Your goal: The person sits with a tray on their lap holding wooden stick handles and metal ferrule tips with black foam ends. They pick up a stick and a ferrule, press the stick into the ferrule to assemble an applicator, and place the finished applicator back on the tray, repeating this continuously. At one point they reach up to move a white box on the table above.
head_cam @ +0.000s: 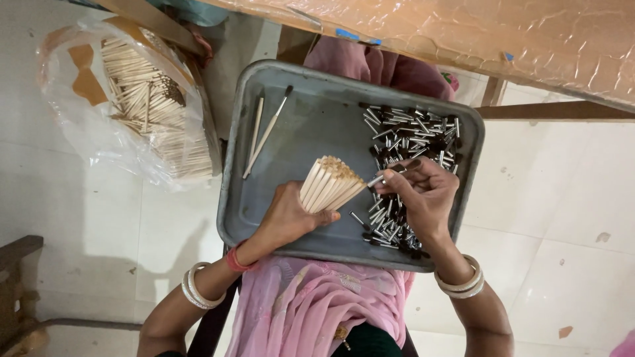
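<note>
A grey metal tray (pixel 311 119) rests on my lap. My left hand (pixel 288 215) grips a fanned bundle of pale wooden sticks (pixel 329 184) above the tray. My right hand (pixel 423 195) pinches a small silver and black brush tip (pixel 378 178) against the end of one stick in the bundle. A heap of several such metal brush tips (pixel 410 142) lies in the right part of the tray, partly hidden under my right hand. Two finished sticks with dark tips (pixel 263 135) lie at the tray's upper left.
A clear plastic bag full of wooden sticks (pixel 149 106) sits on the pale tiled floor to the left. An orange plastic-covered table edge (pixel 463 33) crosses the top. Pink cloth (pixel 311 304) covers my lap. A dark wooden piece (pixel 16 291) stands at bottom left.
</note>
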